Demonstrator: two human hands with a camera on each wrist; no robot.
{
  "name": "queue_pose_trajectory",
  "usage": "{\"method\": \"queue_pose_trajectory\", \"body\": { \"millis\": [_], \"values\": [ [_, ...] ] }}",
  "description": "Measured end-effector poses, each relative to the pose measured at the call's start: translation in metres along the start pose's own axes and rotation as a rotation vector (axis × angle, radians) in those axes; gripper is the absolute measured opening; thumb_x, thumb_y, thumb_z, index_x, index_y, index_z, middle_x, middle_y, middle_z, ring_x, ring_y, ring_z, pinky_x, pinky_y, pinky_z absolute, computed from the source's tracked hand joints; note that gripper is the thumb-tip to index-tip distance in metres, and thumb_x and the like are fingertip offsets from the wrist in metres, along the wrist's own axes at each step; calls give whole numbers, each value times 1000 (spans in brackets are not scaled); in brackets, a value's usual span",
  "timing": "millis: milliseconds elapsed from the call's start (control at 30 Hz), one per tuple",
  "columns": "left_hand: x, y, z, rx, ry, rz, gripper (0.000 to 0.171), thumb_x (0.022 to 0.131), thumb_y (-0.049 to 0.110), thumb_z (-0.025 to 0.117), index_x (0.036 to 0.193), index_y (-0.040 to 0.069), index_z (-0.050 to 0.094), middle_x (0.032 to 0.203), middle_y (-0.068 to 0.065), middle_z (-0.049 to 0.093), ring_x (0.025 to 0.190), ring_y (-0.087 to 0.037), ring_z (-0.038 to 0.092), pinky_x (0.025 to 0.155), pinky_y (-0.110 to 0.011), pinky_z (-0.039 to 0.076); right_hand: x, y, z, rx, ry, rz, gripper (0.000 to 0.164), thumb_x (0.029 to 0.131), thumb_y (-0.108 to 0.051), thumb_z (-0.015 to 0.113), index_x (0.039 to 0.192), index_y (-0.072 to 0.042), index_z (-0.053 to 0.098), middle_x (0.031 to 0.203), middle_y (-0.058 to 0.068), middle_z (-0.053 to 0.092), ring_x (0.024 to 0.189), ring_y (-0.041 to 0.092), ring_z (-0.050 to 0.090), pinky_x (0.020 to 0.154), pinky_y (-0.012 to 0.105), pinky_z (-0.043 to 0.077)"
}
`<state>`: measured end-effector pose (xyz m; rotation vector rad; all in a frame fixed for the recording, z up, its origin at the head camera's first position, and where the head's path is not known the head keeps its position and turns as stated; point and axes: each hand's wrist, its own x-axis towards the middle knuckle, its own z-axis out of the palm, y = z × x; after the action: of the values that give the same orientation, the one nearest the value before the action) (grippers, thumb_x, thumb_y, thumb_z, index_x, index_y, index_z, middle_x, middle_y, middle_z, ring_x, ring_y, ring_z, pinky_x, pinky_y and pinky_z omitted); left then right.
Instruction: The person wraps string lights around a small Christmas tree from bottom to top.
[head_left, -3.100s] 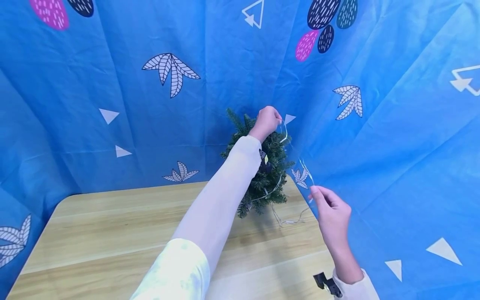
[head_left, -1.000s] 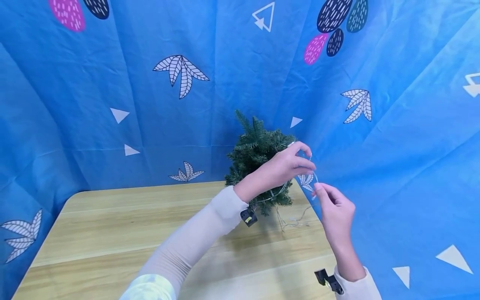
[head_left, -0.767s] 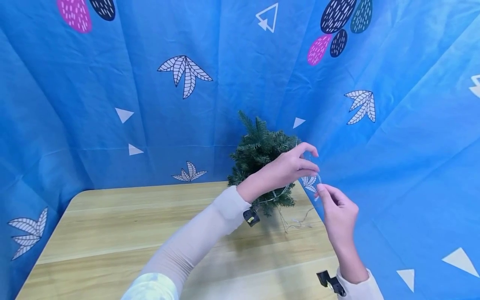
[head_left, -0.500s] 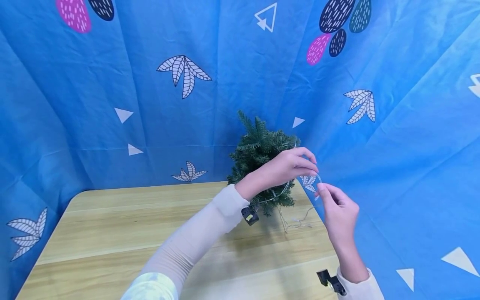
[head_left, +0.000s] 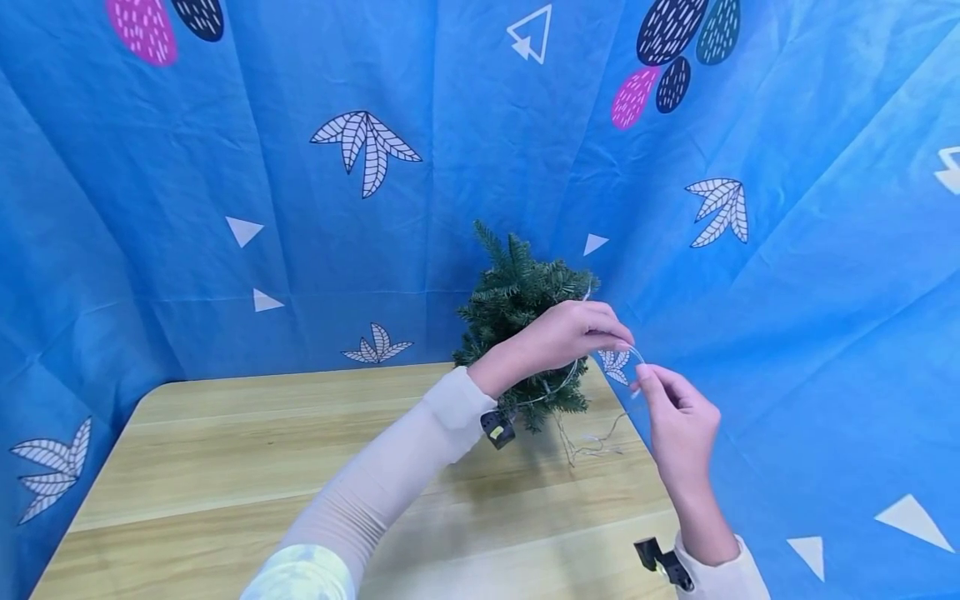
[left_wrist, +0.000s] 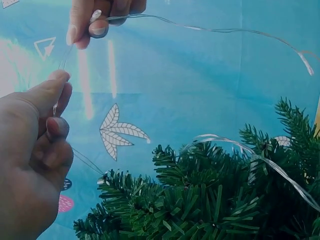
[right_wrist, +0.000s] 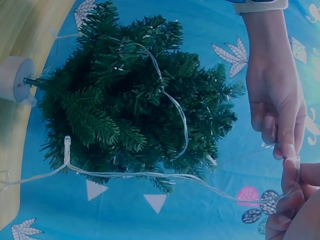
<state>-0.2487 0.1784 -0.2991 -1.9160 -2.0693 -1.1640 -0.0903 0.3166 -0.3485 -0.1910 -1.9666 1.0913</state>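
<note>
A small artificial Christmas tree [head_left: 510,304] stands at the table's far right corner, partly covered by my left forearm. Clear wire string lights [right_wrist: 145,174] wrap its branches, and a free length leads off to my hands. My left hand [head_left: 566,335], right of the tree, pinches this wire between thumb and fingertips. Just below and to the right, my right hand [head_left: 681,425] pinches the same strand, with a short span between the two. A small clear bulb [left_wrist: 95,16] pokes out at the right fingertips in the left wrist view.
Loose wire [head_left: 592,446] lies on the wooden table [head_left: 247,467] in front of the tree. The tree's round white base [right_wrist: 16,80] shows in the right wrist view. A patterned blue cloth [head_left: 300,225] hangs behind and along the right side.
My left hand has come from the tree's upper right down to the wire near my right hand. Its spread fingers have drawn together. My right hand has stayed nearly in place.
</note>
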Motion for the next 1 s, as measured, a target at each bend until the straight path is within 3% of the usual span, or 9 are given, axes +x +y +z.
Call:
{"method": "queue_pose_trajectory", "body": {
  "millis": [133,233,433,567,767,900,1000],
  "values": [
    [-2,-1,-2,131,-24,-18,20,100,26,63,113,21,78,103,12,69,92,2,61,83,-12,46,0,-4,-2,34,-15,-22,14,97,-19,69,97,-7,78,77,-9,70,49,11,37,45,27,31],
    [-3,-2,-4,219,-7,25,18,99,27,64,110,23,78,105,12,68,93,2,62,83,-13,46,0,-7,-3,59,-32,-19,16,98,-18,69,100,-5,77,78,-8,70,53,10,40,46,27,31],
    [4,-6,-5,383,145,143,14,97,31,68,103,25,79,100,9,62,75,-3,55,61,-17,40,-3,-11,-3,72,-49,28,18,98,-19,69,104,-4,78,80,-8,72,70,8,58,58,21,40],
    [14,-11,-10,486,216,139,13,96,34,69,102,29,79,95,12,64,72,-1,56,54,-19,38,-4,-12,-3,69,-46,64,18,97,-20,70,104,-6,78,78,-9,72,74,8,60,63,19,42],
    [29,-17,-19,631,230,117,18,100,34,63,109,34,79,96,15,71,76,-1,63,50,-20,39,-5,-15,-4,49,-46,108,20,96,-26,70,104,-9,79,78,-9,72,79,10,65,70,18,47],
    [37,-16,-26,712,247,111,21,104,32,57,105,34,78,88,13,70,64,-5,56,48,-24,33,-6,-16,-4,27,-44,139,21,95,-29,72,103,-12,79,79,-8,73,75,10,60,69,19,45],
    [44,-18,-30,752,250,93,22,105,32,55,106,31,77,88,12,71,63,-6,55,48,-24,35,-7,-14,-5,19,-50,157,21,95,-32,72,103,-14,79,80,-8,73,60,11,49,59,22,40]
  ]
}}
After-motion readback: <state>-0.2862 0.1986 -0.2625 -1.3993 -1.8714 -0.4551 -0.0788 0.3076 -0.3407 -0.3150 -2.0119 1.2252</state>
